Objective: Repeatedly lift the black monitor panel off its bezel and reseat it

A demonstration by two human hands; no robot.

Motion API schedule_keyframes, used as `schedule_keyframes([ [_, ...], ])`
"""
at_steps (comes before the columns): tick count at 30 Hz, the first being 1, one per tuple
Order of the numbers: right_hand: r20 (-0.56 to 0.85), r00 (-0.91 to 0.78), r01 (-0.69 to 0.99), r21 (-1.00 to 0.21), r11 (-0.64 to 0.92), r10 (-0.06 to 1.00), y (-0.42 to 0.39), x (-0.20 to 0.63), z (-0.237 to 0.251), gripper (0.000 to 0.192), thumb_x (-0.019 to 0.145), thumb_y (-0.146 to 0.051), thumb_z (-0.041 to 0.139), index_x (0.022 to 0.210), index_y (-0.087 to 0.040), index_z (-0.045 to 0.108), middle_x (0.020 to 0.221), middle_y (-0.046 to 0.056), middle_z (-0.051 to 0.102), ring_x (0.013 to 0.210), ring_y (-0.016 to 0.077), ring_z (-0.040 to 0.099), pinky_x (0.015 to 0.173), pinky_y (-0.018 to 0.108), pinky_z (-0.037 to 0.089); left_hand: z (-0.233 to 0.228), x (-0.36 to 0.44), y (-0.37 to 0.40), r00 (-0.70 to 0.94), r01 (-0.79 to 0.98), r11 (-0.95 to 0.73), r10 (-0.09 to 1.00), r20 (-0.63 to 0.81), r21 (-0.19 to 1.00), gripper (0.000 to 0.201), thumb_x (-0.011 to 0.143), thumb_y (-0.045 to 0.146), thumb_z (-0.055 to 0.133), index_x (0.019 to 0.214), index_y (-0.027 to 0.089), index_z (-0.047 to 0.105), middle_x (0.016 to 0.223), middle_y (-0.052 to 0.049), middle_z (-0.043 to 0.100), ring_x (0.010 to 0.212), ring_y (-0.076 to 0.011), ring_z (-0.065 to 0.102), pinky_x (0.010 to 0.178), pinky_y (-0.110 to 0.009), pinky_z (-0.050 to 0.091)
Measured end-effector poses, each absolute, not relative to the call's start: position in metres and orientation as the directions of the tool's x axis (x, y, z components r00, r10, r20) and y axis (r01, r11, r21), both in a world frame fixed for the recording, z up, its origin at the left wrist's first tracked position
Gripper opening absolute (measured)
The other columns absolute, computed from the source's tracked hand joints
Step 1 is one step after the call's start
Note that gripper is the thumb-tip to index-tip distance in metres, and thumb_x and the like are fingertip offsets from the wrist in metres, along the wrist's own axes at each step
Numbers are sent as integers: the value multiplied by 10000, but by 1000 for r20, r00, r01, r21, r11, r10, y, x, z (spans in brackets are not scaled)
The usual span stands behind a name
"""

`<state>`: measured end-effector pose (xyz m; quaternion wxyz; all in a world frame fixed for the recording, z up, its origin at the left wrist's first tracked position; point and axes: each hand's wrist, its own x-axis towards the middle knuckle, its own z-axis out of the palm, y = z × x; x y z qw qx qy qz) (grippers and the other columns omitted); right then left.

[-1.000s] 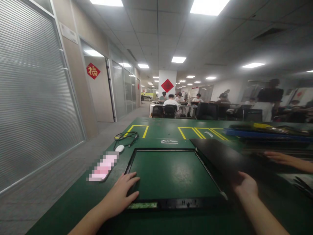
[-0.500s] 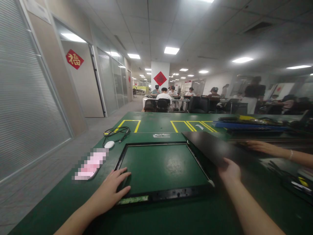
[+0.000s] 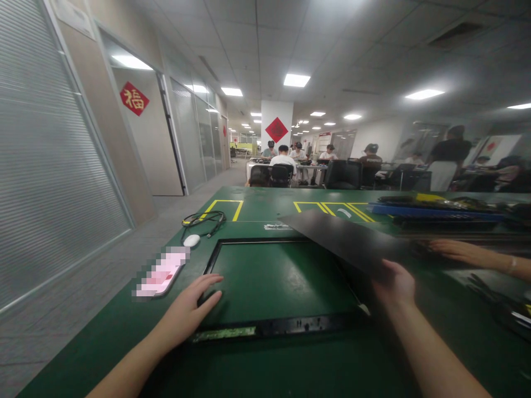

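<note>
The left hand (image 3: 188, 312), fingers spread, presses the black frame (image 3: 274, 329) at the bench's near edge; the right hand (image 3: 394, 284) grips the dark panel (image 3: 344, 240), tilted over the frame. Seating it looks to be the step in hand; next it needs squaring to the frame's corners.

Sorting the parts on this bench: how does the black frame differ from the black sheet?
The black frame lies flat on the green table; the black sheet is lifted and tilted. The frame is open in the middle, showing table; the sheet is solid. The left hand rests on the frame's corner; the right hand holds the sheet's edge. Both are black and rectangular.
</note>
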<state>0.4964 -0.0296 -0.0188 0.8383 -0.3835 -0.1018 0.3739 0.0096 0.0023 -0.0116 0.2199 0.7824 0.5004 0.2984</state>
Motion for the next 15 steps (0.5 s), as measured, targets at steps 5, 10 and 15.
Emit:
schedule_keyframes([
  [5, -201, 577, -623, -735, 268, 792, -38, 488, -12, 159, 708, -162, 591, 860, -173, 636, 751, 30, 694, 673, 206, 659, 725, 407, 593, -8, 11, 2, 167, 244, -102, 984, 61, 964, 656, 887, 571, 517, 1392, 154, 523, 1459, -157, 564, 1340, -307, 518, 1135, -446, 372],
  [10, -264, 612, -597, -772, 216, 746, -40, 486, -14, 73, 725, -127, 595, 750, -174, 645, 680, 24, 690, 595, 184, 639, 632, 351, 581, 4, 14, 0, 228, -178, 109, 971, -67, 978, 708, 962, 546, 328, 1478, 64, 382, 1413, -204, 592, 1281, -310, 577, 1091, -444, 443],
  [15, -229, 656, -523, -825, 214, 719, -39, 487, -23, 195, 676, 19, 610, 742, -152, 675, 690, 8, 708, 648, 147, 674, 662, 249, 562, 15, 3, -11, 208, -120, 185, 965, -158, 975, 571, 966, 393, 340, 1465, 126, 422, 1395, -93, 631, 1283, -288, 575, 1035, -420, 493],
])
